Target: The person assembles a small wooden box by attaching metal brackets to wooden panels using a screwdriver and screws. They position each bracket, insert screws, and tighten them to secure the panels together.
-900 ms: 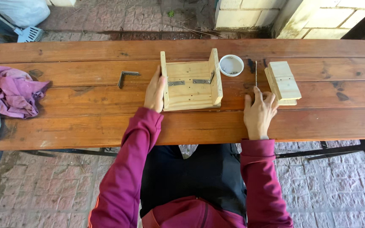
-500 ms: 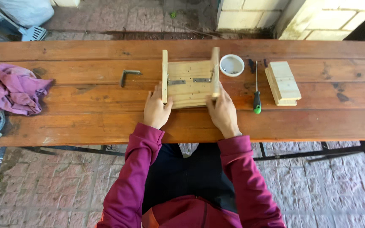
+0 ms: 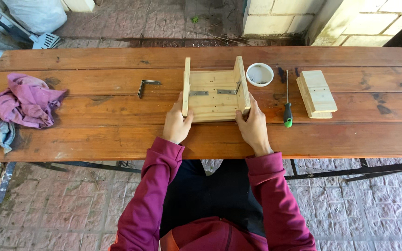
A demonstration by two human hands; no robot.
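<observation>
the person's left hand (image 3: 177,124) and right hand (image 3: 253,126) each clasp the near corners of a pale wooden u-shaped frame (image 3: 215,91), fingers wrapped on its two upright side boards; the frame rests on the brown plank table (image 3: 117,139), near its middle. right of the frame lies a green-handled screwdriver (image 3: 287,104), then a stack of small wood boards (image 3: 317,94). left of it sits a metal angle bracket (image 3: 147,85), farther left a purple cloth (image 3: 28,100). just beyond the frame's right board stands a white cup (image 3: 259,74).
</observation>
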